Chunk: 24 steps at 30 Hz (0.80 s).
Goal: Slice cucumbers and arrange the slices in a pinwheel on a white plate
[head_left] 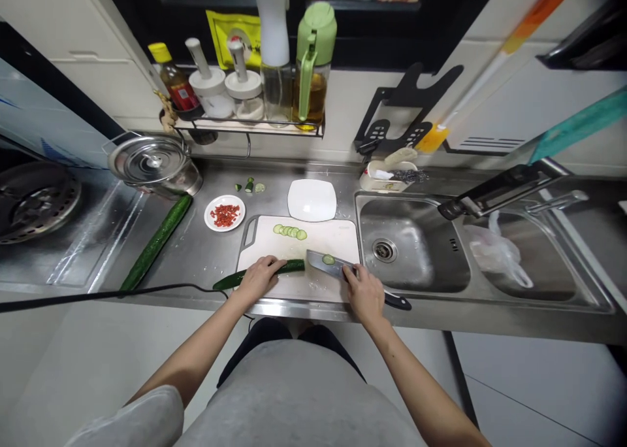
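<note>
My left hand point(260, 275) is closed over a cucumber point(292, 265) lying along the front of the white cutting board point(337, 236). In my right hand point(365, 291) is a kitchen knife point(323, 264), its blade just right of the cucumber's cut end. One cucumber slice point(328, 259) clings to the flat of the blade. A short overlapping row of cucumber slices point(290, 231) lies near the board's back edge. Behind the board sits a white square plate point(312, 200). My fingers partly hide the cucumber and the knife handle.
A whole cucumber point(157, 241) and a plate of chopped red pieces point(225, 213) lie left. Cucumber ends point(249, 185) lie behind. A lidded pot point(154, 166) stands back left. The sink point(414, 244) is right; a cable point(161, 289) crosses the front edge. A condiment rack point(249, 127) hangs above.
</note>
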Available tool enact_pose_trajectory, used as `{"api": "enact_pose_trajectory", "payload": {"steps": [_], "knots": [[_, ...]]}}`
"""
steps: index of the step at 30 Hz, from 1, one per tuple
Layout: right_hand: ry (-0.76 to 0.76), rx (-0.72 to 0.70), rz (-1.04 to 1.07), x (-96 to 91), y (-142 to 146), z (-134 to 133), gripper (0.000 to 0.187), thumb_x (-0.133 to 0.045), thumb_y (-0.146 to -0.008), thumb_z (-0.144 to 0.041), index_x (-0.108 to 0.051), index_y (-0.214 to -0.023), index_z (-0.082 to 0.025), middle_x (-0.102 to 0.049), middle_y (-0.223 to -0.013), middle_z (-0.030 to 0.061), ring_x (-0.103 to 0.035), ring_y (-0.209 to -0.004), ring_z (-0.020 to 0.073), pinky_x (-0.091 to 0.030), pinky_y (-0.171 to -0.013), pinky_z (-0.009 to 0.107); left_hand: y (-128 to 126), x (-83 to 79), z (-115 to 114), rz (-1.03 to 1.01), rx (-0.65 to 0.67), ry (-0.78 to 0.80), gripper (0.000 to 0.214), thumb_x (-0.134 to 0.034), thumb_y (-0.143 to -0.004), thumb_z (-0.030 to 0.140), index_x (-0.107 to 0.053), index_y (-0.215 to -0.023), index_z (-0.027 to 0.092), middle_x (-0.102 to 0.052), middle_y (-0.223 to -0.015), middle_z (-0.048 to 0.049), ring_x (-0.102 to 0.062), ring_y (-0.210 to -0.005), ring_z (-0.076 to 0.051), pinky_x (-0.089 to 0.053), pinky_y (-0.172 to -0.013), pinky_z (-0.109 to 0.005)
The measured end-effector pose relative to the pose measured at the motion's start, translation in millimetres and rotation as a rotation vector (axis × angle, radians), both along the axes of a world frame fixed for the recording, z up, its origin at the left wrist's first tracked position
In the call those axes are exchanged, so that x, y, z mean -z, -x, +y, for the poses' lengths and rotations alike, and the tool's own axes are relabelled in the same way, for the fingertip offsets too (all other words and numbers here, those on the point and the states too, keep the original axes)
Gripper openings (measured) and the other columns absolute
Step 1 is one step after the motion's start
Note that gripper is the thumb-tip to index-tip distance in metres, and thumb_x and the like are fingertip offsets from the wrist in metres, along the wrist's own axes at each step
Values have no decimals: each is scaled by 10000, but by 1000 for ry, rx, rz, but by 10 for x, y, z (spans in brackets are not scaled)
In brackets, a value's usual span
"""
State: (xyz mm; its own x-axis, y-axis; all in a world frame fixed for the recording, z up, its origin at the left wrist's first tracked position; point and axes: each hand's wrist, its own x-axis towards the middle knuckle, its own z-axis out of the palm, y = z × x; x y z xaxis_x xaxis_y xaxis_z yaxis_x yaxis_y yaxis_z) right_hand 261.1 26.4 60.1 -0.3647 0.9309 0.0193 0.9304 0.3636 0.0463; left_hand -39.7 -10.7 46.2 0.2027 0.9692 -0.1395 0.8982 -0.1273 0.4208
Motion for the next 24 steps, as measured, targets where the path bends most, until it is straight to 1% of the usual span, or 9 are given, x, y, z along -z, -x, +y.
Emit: {"api": "enact_pose_trajectory", "payload": {"steps": [6,8,13,16,18,20,21,24], "knots": [[-19,-2,24,37,-17,-39,372,-486,-869,-187,-609,-1211,-268,-558,-1165,87,-462,-802,164,-289,-703,289,10,-18,39,-3,-44,22,535,-535,-767,175,-505,-1287,303,-582,-1146,-44,-551,-1045,-221,-471,-891,-341],[-11,1,33,52,-13,-45,373,-486,-868,-185,-608,-1210,-271,-556,-1164,87,-460,-799,162,-289,-702,287,-4,-18,27,-1,-49,8,538,-550,-764,198,-496,-1290,297,-584,-1153,-41,-553,-1049,-228,-460,-911,-359],[13,-4,28,47,12,-42,382,-495,-857,-183,-605,-1212,-268,-547,-1177,95,-464,-808,167,-296,-710,293,-23,-17,-26,4,-70,-29,526,-559,-753,179,-511,-1268,278,-596,-1148,-46,-559,-1042,-234,-435,-940,-381],[5,-7,20,30,31,-33,379,-477,-869,-185,-599,-1218,-268,-550,-1183,94,-465,-814,172,-295,-716,297,-48,-38,-26,-42,-102,-76,510,-608,-758,251,-516,-1259,274,-597,-1145,-53,-558,-1041,-240,-431,-947,-392],[1,-20,21,17,50,-26,379,-458,-881,-188,-592,-1227,-266,-547,-1195,95,-463,-815,173,-295,-721,301,-108,-65,32,-113,-175,-130,489,-612,-782,316,-515,-1258,261,-595,-1149,-60,-552,-1059,-239,-436,-949,-391],[7,-41,28,-2,78,-19,389,-449,-882,-185,-579,-1240,-261,-537,-1210,99,-461,-822,176,-296,-731,305,-219,-103,149,-199,-253,-176,438,-566,-832,355,-521,-1253,246,-590,-1163,-67,-547,-1078,-227,-444,-943,-376],[13,-52,32,-14,97,-17,397,-446,-879,-180,-572,-1247,-259,-532,-1217,101,-461,-826,178,-296,-736,306,-289,-126,225,-238,-266,-185,407,-533,-859,365,-532,-1246,242,-587,-1173,-70,-546,-1083,-220,-443,-946,-369],[22,-89,37,-54,156,-20,410,-423,-883,-165,-558,-1257,-263,-530,-1228,99,-460,-832,182,-295,-743,308,-520,-205,463,-273,-155,-103,356,-532,-862,406,-603,-1171,244,-611,-1139,-67,-545,-1085,-224,-418,-965,-376]]}}
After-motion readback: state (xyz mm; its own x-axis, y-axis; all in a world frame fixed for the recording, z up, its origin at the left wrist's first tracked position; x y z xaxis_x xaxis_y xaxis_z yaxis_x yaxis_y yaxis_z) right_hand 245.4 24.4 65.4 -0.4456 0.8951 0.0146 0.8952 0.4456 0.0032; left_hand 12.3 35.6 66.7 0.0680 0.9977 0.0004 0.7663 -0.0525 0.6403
